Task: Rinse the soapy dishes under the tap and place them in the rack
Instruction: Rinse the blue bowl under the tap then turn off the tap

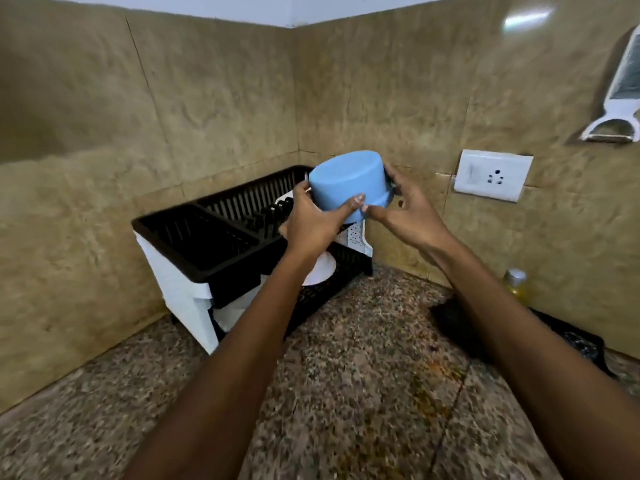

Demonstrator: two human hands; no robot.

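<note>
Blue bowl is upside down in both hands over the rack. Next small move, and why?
Probably lower the blue bowl straight down into the black rack. It is already inverted, held above the rack by the left hand and right hand. A white plate sits below, so aim beside it.

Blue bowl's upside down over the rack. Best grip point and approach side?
Grip the blue bowl at its flared rim, from two opposite sides, as the left hand and right hand do. It is base-up, and the smooth tapered wall offers less purchase than the rim lip.
</note>
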